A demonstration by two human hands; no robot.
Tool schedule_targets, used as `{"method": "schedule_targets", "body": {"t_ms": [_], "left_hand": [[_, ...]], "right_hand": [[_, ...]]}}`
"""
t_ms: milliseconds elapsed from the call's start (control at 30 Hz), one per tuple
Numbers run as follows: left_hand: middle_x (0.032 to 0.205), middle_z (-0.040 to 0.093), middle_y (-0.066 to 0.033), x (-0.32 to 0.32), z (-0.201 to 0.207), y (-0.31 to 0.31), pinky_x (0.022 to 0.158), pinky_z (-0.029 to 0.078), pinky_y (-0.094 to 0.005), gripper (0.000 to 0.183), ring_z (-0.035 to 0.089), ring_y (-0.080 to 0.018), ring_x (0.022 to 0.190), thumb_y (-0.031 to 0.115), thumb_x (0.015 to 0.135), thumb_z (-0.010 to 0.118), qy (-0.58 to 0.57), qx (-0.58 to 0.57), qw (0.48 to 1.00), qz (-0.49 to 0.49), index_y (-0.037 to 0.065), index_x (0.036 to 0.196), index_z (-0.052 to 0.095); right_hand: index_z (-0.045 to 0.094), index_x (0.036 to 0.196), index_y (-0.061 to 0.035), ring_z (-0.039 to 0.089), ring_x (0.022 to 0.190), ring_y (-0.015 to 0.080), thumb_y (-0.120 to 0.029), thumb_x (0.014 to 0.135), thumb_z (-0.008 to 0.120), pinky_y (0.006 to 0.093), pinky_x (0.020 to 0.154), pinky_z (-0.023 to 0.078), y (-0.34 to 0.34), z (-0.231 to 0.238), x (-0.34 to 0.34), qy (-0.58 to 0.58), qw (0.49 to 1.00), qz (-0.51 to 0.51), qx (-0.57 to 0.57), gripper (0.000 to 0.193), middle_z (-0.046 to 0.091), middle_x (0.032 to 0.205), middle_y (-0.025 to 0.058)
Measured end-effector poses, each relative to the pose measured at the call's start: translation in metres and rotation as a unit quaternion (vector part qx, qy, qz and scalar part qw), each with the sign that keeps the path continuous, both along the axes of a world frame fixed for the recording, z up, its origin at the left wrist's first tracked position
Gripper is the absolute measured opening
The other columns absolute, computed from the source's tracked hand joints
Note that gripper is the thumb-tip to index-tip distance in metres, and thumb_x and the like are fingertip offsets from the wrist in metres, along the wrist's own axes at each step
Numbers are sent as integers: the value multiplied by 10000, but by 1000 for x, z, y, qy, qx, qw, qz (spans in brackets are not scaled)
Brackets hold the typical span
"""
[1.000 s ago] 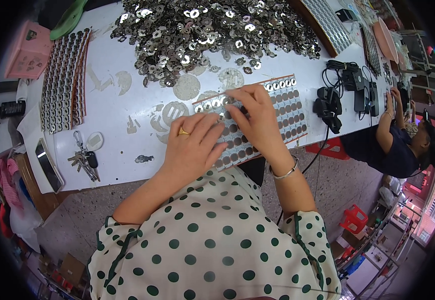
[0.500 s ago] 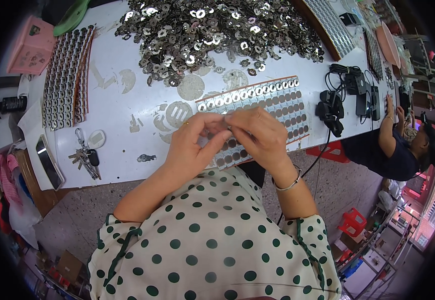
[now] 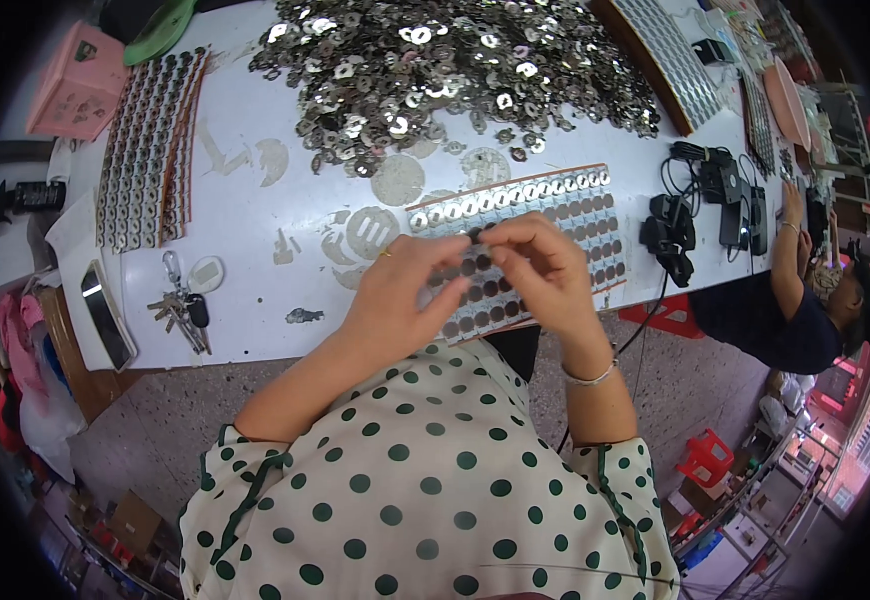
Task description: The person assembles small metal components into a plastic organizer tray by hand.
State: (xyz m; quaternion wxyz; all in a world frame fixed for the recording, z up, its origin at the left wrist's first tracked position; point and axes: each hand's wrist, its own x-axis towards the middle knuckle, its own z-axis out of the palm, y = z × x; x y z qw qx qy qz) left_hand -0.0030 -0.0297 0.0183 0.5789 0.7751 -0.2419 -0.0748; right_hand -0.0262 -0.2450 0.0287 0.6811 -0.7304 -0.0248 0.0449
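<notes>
In the head view, the panel of round discs [image 3: 580, 208] is seen lying flat on the counter [image 3: 245, 315], close to its near edge, with bright metal pieces set along its far row. It is judged light, thin and fairly stiff, and best held by its long brown-edged sides, so that the discs are left unpressed. The loose metal pieces [image 3: 425, 75], heaped beyond it, are judged light, hard and slippery, best pinched at the rim by fingertips.

The left grip [image 3: 395, 290] is held low over the panel's left part, palm down, thumb and forefinger parted. The right grip [image 3: 547, 275] is brought in from the other side, fingers curled and wrist bent inward, thumb and forefinger narrowly spaced; whether anything is pinched there cannot be told.
</notes>
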Motion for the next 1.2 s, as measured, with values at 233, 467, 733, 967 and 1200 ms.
{"method": "schedule_targets", "body": {"t_ms": [233, 467, 733, 967, 1200], "left_hand": [[1332, 581, -95, -14, -10, 1, 1010, 412, -424, 458, 545, -261, 1225, 325, 846, 765, -234, 231, 941, -79, 68, 1210, 660], [1436, 532, -110, -18, -9, 2, 1102, 330, -484, 744, 498, -270, 1305, 596, 748, 782, -223, 275, 930, -101, 62, 1248, 646], [1452, 512, -142, -20, -10, 3, 1132, 291, -527, 758, 449, -267, 1372, 610, 769, 741, -212, 296, 925, -107, 58, 1275, 624], [1534, 433, -182, -28, -24, 1, 1168, 240, -526, 744, 374, -283, 1443, 604, 877, 633, -230, 276, 924, -135, 35, 1352, 572], [1519, 434, -195, -32, -18, 10, 1173, 227, -524, 699, 366, -275, 1426, 586, 863, 659, -235, 266, 929, -109, 42, 1296, 593]], "right_hand": [[736, 1068, -18, 629, 816, 135, 24, 942, 648, 276, 729, 512, -18, 9, 16, 3, 979, 40, -199, 160, 682, 963, 65], [694, 1034, -15, 589, 709, 57, 16, 938, 673, 232, 632, 480, -13, 10, 25, 120, 978, 27, -170, 103, 686, 871, 19], [703, 985, -21, 656, 770, 234, -32, 885, 710, 349, 692, 516, -7, -3, 36, -49, 954, 78, -287, 100, 682, 887, 120], [680, 993, -4, 546, 701, 137, 19, 831, 778, 300, 643, 477, -14, -16, 11, 44, 958, -31, -281, 191, 625, 828, 47], [651, 959, -8, 419, 644, 76, 20, 876, 740, 238, 580, 381, -4, -20, 14, -68, 948, 21, -312, 125, 517, 760, -12]]}}
